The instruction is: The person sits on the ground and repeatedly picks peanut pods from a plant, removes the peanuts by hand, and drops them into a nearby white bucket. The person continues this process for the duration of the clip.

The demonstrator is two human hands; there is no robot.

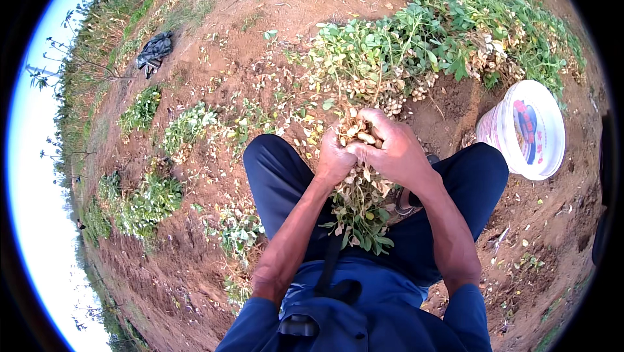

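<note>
Between my knees, both hands are closed around the root end of an uprooted peanut plant [363,218]. Its leafy stems hang toward my lap. My left hand [336,157] grips the bunch from the left side. From the right, my right hand [397,147] wraps over it, with the thumb across toward the left hand. Pale peanut pods [363,136] cluster between the two hands at the top. Part of the stems is hidden under my fingers and palms. Just beyond my hands lies a heap of peanut plants [375,54] with pods showing along its near edge.
A white plastic bucket [548,157] with printing tilts on the soil by my right knee. More pulled peanut plants [151,201] lie in piles to the left. A dark bundle [156,52] rests farther off at upper left. Fallen leaves litter the brown soil [195,254].
</note>
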